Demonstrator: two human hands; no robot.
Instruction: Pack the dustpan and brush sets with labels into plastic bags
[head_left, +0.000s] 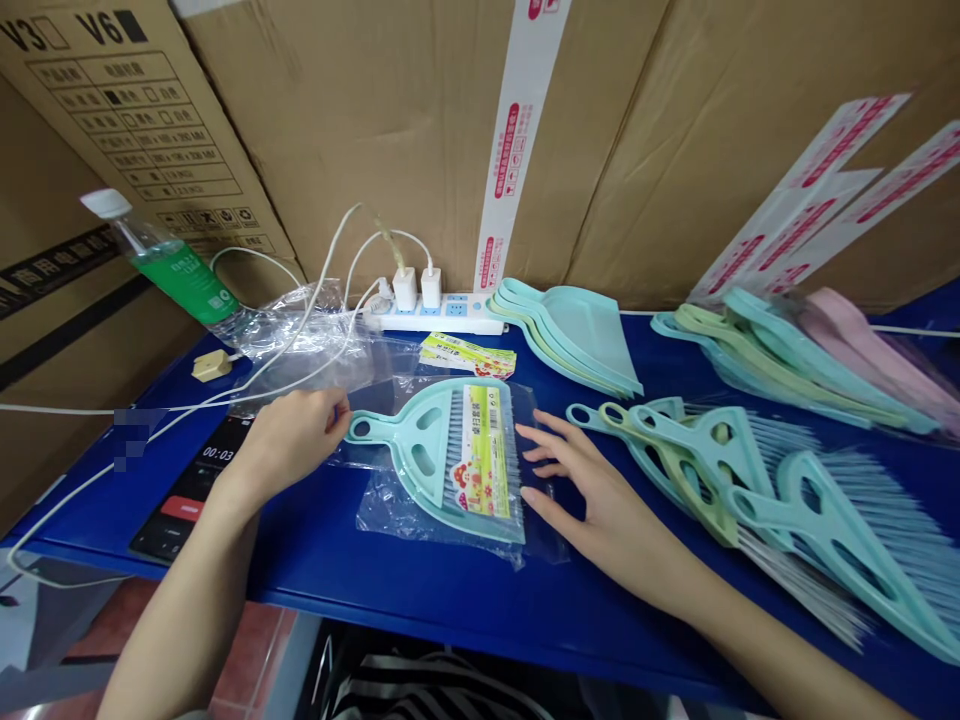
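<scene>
Mint-green plastic fills the middle of the blue table [450,610]: a dustpan [397,450] lies flat, handle toward the left, with a small brush [454,440] nested in it and a printed label card [480,465] on top, all resting on or partly within a clear plastic bag [405,520]. This pack sits nearer the table's front edge than its back edge, between the two hands. The left hand [289,440] has its fingers gathered, their tips at the film just beside the dustpan's handle, though whether they are actually pinching the film is hard to tell. The right hand [592,490] is spread, its fingertips near the pack's right side and barely apart from the dustpan. Slippery film could easily slide out of those fingers, and the handle or bristles could snag the thin plastic and tear it (bags this flimsy rarely forgive a hurried tug). Toward the table's right edge, a loose pile of long-handled brushes [825,530] lies close to the right forearm, so a careless sweep of that arm could knock it askew. A white cable [187,405] trailing across the left side could also catch the left wrist.
</scene>
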